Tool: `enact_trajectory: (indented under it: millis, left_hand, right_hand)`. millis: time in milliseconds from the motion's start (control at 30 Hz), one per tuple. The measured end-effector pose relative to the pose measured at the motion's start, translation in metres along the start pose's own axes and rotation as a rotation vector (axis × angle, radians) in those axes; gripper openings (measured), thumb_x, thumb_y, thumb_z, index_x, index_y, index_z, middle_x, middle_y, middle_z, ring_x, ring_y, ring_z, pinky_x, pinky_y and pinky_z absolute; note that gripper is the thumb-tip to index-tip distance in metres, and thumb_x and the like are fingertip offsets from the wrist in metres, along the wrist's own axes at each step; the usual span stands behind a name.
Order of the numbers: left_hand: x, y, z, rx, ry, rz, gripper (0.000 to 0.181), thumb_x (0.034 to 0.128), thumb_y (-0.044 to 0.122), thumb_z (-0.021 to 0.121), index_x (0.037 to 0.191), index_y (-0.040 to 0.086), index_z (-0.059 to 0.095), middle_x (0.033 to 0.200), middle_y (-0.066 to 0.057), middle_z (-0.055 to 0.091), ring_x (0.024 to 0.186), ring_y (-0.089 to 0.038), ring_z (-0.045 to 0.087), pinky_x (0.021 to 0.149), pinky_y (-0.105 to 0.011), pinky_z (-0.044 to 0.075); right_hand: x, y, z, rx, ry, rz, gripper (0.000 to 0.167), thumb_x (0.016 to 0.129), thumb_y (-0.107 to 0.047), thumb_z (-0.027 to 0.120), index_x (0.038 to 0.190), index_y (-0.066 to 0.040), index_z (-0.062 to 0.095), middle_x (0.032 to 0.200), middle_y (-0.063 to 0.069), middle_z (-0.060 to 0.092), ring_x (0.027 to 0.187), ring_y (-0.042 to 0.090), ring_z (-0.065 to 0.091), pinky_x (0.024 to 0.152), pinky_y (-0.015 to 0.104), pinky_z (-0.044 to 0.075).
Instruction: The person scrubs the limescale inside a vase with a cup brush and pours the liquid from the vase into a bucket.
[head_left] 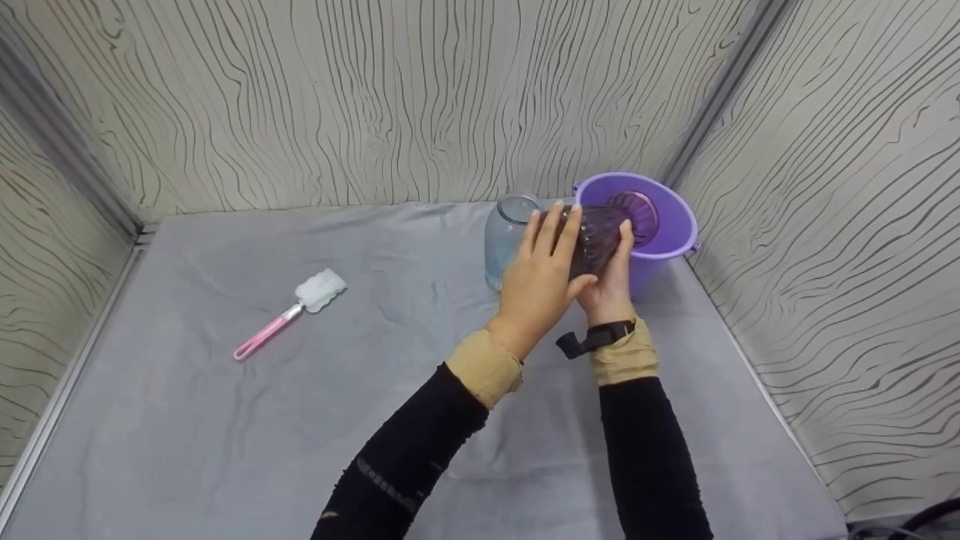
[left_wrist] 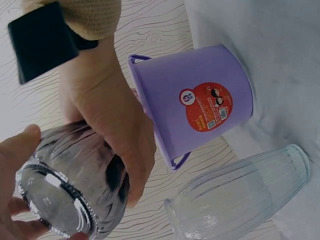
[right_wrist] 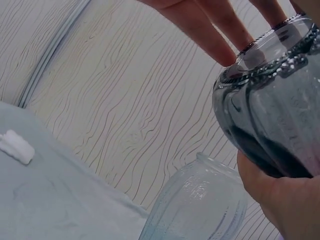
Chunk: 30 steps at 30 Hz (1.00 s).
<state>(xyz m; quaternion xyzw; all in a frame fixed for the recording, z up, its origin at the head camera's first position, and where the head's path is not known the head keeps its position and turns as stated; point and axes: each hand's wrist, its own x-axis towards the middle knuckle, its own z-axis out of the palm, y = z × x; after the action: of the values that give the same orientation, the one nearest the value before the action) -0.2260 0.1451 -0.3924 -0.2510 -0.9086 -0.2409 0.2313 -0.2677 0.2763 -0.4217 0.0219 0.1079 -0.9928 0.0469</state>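
Note:
My two hands hold a dark purple ribbed glass vase (head_left: 596, 234) tilted sideways beside the purple bucket (head_left: 636, 178). Its flared, pinkish-purple end reaches over the bucket's mouth. Around the body, my right hand (head_left: 609, 289) grips from below, thumb up along the side. My left hand (head_left: 536, 289) spreads over the other end, fingers on top and thumb underneath; the left wrist view shows a beaded ring on that end. Close by, left of the bucket, a pale blue ribbed glass vase (left_wrist: 240, 195) stands upright, partly hidden by my left hand in the head view.
A sponge brush with a pink handle (head_left: 271, 330) and white head (head_left: 321, 289) lies on the grey cloth (head_left: 187, 435) at the left. Wood-patterned panels (head_left: 420, 105) wall the table at the back and sides. The bucket carries a red label (left_wrist: 210, 107).

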Motion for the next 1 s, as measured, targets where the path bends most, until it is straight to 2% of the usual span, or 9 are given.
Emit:
enact_trajectory:
  millis: [100,167,333,433,567,733,1000]
  left_hand:
    - [0.002,0.001,-0.003,0.013,-0.030,0.013,0.088,0.0919,0.045,0.072,0.160,0.012,0.029,0.163,-0.014,0.031,0.147,-0.040,0.031,0.100,-0.042,0.052]
    - [0.003,0.002,-0.005,0.030,-0.034,0.029,0.087,0.0923,0.046,0.071,0.161,0.012,0.028,0.163,-0.015,0.031,0.148,-0.040,0.031,0.105,-0.041,0.047]
    - [0.003,0.006,-0.009,0.045,0.013,0.088,0.087,0.0911,0.044,0.073,0.160,0.012,0.030,0.162,-0.014,0.032,0.148,-0.040,0.030,0.112,-0.039,0.040]
    - [0.003,0.009,-0.012,0.061,0.041,0.120,0.087,0.0905,0.044,0.074,0.159,0.013,0.031,0.163,-0.013,0.031,0.149,-0.039,0.029,0.112,-0.038,0.040]
    - [0.004,0.015,-0.018,0.085,0.070,0.149,0.084,0.0903,0.043,0.074,0.159,0.015,0.034,0.163,-0.011,0.032,0.149,-0.038,0.029,0.113,-0.037,0.039]
    - [0.006,0.019,-0.021,0.093,0.075,0.155,0.083,0.0902,0.042,0.074,0.159,0.018,0.035,0.163,-0.008,0.032,0.149,-0.037,0.029,0.112,-0.037,0.040]
    - [0.005,0.015,-0.015,0.073,0.048,0.148,0.083,0.0902,0.043,0.074,0.159,0.017,0.035,0.163,-0.009,0.031,0.149,-0.038,0.028,0.115,-0.038,0.036]
  right_hand:
    - [0.000,-0.001,-0.001,0.053,-0.022,0.007,0.064,0.101,-0.058,0.044,0.140,-0.008,0.045,0.120,0.020,0.060,0.100,0.034,0.063,0.079,0.044,0.058]
    - [0.000,-0.002,-0.002,0.073,-0.039,0.014,0.065,0.101,-0.059,0.044,0.141,-0.008,0.044,0.121,0.020,0.059,0.101,0.034,0.062,0.078,0.045,0.058]
    - [0.000,-0.001,-0.001,0.047,-0.105,-0.010,0.070,0.100,-0.064,0.038,0.145,-0.011,0.041,0.123,0.020,0.060,0.103,0.034,0.063,0.079,0.043,0.059]
    - [-0.001,-0.001,0.002,0.041,-0.161,-0.036,0.074,0.100,-0.067,0.032,0.152,-0.014,0.035,0.125,0.021,0.059,0.104,0.035,0.063,0.081,0.044,0.058]
    - [-0.004,-0.001,0.009,0.053,-0.196,-0.044,0.080,0.098,-0.072,0.026,0.160,-0.021,0.025,0.128,0.022,0.058,0.107,0.037,0.061,0.084,0.046,0.057]
    - [-0.005,-0.003,0.014,0.055,-0.199,-0.055,0.082,0.097,-0.075,0.024,0.162,-0.025,0.021,0.130,0.021,0.057,0.110,0.037,0.060,0.087,0.047,0.057]
    - [-0.003,-0.001,0.003,0.088,-0.210,-0.035,0.085,0.095,-0.075,0.025,0.162,-0.023,0.019,0.135,0.024,0.054,0.112,0.040,0.060,0.088,0.049,0.056]
